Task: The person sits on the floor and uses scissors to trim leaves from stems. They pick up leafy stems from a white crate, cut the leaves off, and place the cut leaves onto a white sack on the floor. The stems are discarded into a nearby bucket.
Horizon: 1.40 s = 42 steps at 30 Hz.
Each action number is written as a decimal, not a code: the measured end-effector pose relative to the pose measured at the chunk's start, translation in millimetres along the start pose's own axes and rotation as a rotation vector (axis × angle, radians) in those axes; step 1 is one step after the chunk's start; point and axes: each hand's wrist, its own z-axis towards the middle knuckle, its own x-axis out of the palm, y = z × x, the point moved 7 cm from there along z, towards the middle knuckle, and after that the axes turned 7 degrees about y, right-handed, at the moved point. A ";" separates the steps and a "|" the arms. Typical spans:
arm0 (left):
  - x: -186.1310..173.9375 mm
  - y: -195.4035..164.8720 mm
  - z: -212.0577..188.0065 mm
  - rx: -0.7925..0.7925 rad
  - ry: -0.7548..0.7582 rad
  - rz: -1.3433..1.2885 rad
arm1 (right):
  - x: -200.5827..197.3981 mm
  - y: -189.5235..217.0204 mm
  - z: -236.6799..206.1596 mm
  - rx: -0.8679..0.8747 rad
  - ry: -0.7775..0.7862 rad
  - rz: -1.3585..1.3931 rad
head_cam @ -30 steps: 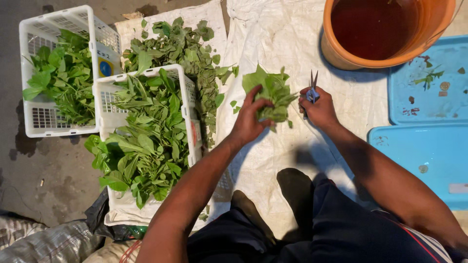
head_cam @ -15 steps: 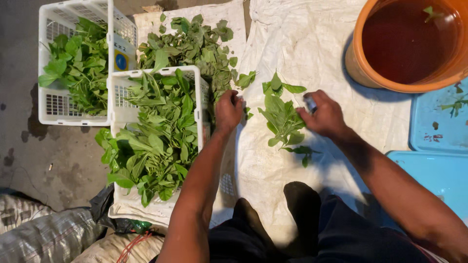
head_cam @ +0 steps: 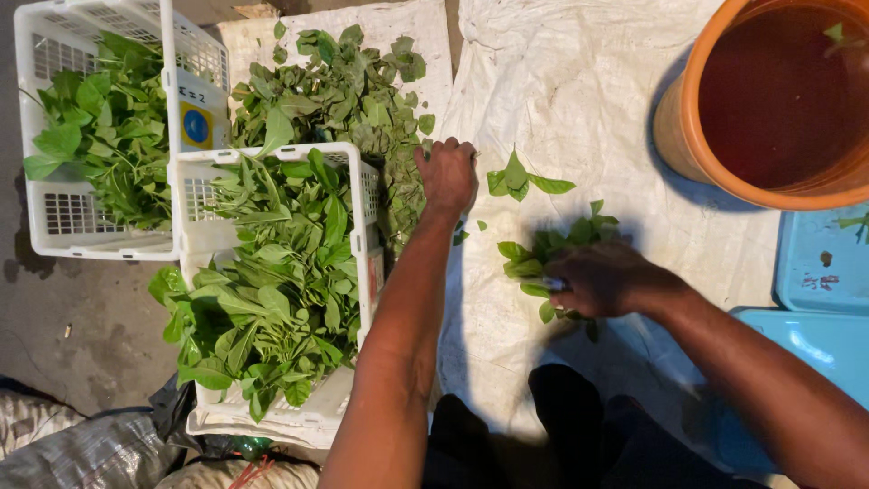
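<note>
Both forearms are bare to the elbow, no sleeves, gloves or jewellery showing; dark trousers (head_cam: 579,435) cover the legs at bottom centre.

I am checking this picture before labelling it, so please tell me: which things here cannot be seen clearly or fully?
Head view only:
- Right hand: its fingers cover whatever it grips on the small leaf bunch; only a pale tip shows.
- Left hand: its fingertips sink into the loose leaf pile.
- Orange bucket: cut off by the top and right edges.
- Blue trays: cut off at the right edge.
- Near white crate: its bottom is buried under leaves.
</note>
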 end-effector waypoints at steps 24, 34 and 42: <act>5.2 37.1 -95.5 0.121 -0.322 -2.349 | -63.1 -7.2 12.9 -0.276 -0.533 1.260; 9.5 1.6 -124.8 -0.022 -0.267 -1.782 | -70.5 0.7 60.6 -0.415 -0.726 1.408; 7.7 6.9 -125.3 -0.150 -0.201 -1.518 | -70.5 -9.0 65.9 -0.361 -0.701 1.378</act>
